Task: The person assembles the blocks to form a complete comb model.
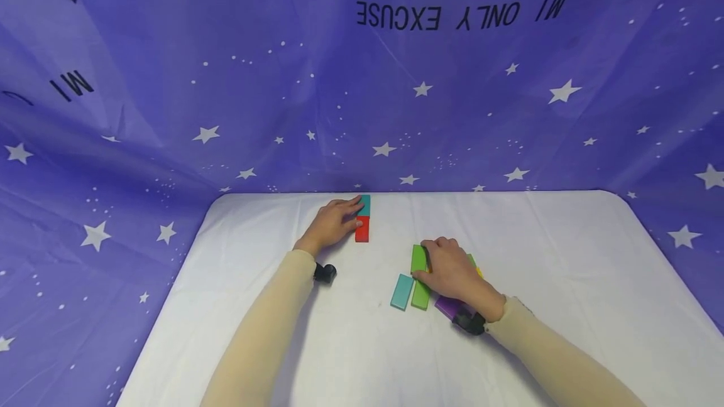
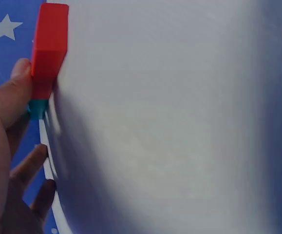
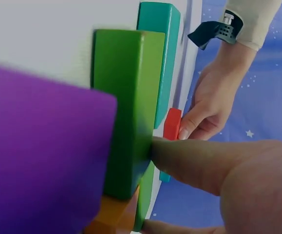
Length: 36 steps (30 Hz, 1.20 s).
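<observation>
In the head view my left hand (image 1: 334,222) reaches to a red block (image 1: 362,232) and a teal block (image 1: 365,205), lined up end to end near the table's far edge. Its thumb touches the red block (image 2: 51,34); a nearly straight finger lies along the teal one, the others spread past it. My right hand (image 1: 455,269) pinches a green block (image 1: 418,258) by its ends, thumb toward me and forefinger at the far end. A nearer green block (image 1: 420,297) stands right by that thumb, with a light-blue block (image 1: 402,292) to its left.
Under the right wrist lies a purple block (image 1: 447,306), large in the right wrist view. An orange block (image 3: 112,214) sits beside the green ones, partly hidden. A white cloth (image 1: 339,344) covers the table; a purple starry curtain (image 1: 317,99) rises behind it.
</observation>
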Available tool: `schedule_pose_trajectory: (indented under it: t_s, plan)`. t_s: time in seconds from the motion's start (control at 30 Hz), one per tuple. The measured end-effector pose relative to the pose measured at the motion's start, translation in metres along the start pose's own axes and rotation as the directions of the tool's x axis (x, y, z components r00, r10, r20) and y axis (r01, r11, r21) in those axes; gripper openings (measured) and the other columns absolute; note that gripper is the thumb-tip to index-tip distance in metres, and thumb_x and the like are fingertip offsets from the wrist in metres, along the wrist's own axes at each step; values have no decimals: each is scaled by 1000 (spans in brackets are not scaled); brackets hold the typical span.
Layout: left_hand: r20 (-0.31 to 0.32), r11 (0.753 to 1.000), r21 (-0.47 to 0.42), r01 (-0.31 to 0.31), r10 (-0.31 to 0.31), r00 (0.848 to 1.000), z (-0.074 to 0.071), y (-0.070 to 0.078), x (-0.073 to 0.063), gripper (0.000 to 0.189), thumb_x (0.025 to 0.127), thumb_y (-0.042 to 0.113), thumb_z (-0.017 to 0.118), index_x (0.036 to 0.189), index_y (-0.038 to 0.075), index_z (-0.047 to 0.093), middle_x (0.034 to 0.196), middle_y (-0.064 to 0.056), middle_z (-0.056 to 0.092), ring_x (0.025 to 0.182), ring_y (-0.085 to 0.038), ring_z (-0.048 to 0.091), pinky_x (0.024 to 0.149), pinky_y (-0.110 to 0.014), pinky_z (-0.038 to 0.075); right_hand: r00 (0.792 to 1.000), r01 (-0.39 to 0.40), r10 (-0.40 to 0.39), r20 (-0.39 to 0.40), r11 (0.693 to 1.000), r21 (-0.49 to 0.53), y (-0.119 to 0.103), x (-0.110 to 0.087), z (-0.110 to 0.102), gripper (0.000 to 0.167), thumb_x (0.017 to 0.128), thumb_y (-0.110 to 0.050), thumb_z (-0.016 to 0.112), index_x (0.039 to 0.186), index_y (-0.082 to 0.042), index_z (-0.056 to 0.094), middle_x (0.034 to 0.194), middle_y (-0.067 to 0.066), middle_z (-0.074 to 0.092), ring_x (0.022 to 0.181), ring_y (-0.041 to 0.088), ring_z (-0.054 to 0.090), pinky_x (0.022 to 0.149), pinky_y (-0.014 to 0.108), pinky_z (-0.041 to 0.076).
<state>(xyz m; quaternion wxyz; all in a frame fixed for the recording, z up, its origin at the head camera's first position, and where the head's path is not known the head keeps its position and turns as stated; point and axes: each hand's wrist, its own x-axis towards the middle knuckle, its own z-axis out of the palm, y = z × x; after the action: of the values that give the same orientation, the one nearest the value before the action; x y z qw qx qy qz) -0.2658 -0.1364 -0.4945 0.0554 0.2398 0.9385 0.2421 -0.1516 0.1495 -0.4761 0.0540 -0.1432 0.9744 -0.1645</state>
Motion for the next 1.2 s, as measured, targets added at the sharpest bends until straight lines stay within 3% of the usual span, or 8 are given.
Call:
schedule_pose_trajectory:
  t_s: [0.43,0.8,1.2]
  plan:
    - [4,998,-34,51,-51,999,-2,0,1,53,97,34,67,147,18,54,159,5,40,143,-29,38,115,-56,30,1000,12,-13,-28,999,-35,-1,4,5,71,83,-42,80,129,8,60,114,22,62,101,36,56,84,49,51]
    - [-14,999,-27,35,-35,999,0,1,-1,54,98,33,67,147,16,54,159,3,39,144,-29,38,115,-56,29,999,-2,1,-40,1000,-16,-4,6,5,71,81,-43,82,126,9,60,112,20,62,101,35,56,85,49,50]
    - [1,999,-29,45,-44,999,0,0,-1,53,98,34,66,148,19,53,159,6,38,144,-28,37,115,-56,29,989,28,-22,-143,999,37,-6,6,1,71,79,-40,81,126,8,61,119,23,63,110,39,57,93,52,48]
